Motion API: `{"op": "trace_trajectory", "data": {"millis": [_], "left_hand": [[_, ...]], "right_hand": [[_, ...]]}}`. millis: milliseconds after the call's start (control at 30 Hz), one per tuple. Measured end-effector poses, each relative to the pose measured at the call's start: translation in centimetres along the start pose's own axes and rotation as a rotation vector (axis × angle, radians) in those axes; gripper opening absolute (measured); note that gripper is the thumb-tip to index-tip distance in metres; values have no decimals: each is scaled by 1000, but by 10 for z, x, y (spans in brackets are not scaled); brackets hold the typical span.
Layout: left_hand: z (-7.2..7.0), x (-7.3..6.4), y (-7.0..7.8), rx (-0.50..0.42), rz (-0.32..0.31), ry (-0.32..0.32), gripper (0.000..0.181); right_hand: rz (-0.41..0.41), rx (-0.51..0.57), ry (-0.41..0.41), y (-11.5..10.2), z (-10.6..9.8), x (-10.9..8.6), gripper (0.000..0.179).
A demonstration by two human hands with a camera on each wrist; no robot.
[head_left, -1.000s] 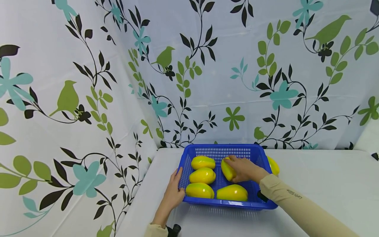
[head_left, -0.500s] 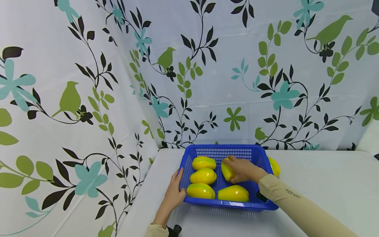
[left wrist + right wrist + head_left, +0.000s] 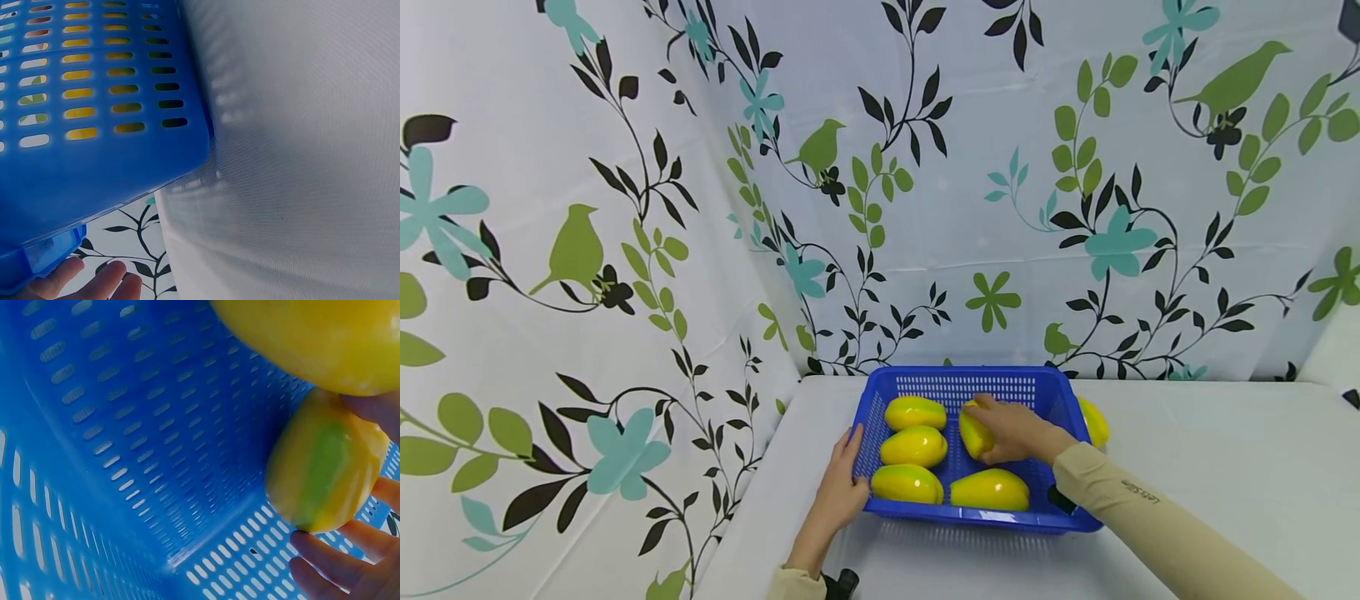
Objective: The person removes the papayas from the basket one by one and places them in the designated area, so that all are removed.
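Observation:
In the head view, a blue plastic basket with slotted walls stands on the white table. My left hand holds its left rim, with thumb and fingers at the edge; the left wrist view shows fingertips past the rim. Inside the basket, my right hand grips a glossy yellow papaya with a green stripe. The right wrist view shows thumb and fingers on opposite sides of this papaya. Its right part is hidden by the hand in the head view.
Three similar papayas lie in a column along the basket's left side. Another papaya lies at the front wall. Outside, to the right, one more papaya is partly hidden behind the basket. A patterned curtain hangs behind the table.
The right hand and the papaya in it have shifted very slightly left. The left hand stays at the rim, and the basket has not visibly moved.

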State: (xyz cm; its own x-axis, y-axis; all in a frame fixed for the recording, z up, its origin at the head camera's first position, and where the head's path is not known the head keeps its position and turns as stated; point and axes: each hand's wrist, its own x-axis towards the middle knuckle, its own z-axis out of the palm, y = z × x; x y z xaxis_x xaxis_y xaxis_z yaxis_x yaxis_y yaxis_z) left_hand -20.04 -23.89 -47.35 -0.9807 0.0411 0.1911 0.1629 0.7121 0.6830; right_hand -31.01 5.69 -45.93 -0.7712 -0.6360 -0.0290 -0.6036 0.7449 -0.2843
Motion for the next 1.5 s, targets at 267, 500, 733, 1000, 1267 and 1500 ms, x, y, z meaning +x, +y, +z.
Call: {"op": "trace_trajectory", "data": {"millis": [267, 500, 733, 1000, 1267, 1500], "left_hand": [[5, 0, 2, -4, 2, -11, 78], [6, 0, 3, -2, 16, -9, 78], [5, -1, 2, -9, 10, -8, 76], [5, -2, -1, -6, 13, 1, 76], [5, -1, -3, -7, 5, -4, 77], [2, 0, -4, 4, 24, 17, 77]], "right_hand": [[19, 10, -31, 2, 1, -4, 78], [34, -2, -32, 1, 0, -8, 74], [14, -34, -2, 1, -7, -14, 73], [1, -56, 15, 0, -14, -20, 74], [-19, -79, 50, -7, -30, -27, 76], [-48, -88, 101, -12, -49, -40, 75]]}}
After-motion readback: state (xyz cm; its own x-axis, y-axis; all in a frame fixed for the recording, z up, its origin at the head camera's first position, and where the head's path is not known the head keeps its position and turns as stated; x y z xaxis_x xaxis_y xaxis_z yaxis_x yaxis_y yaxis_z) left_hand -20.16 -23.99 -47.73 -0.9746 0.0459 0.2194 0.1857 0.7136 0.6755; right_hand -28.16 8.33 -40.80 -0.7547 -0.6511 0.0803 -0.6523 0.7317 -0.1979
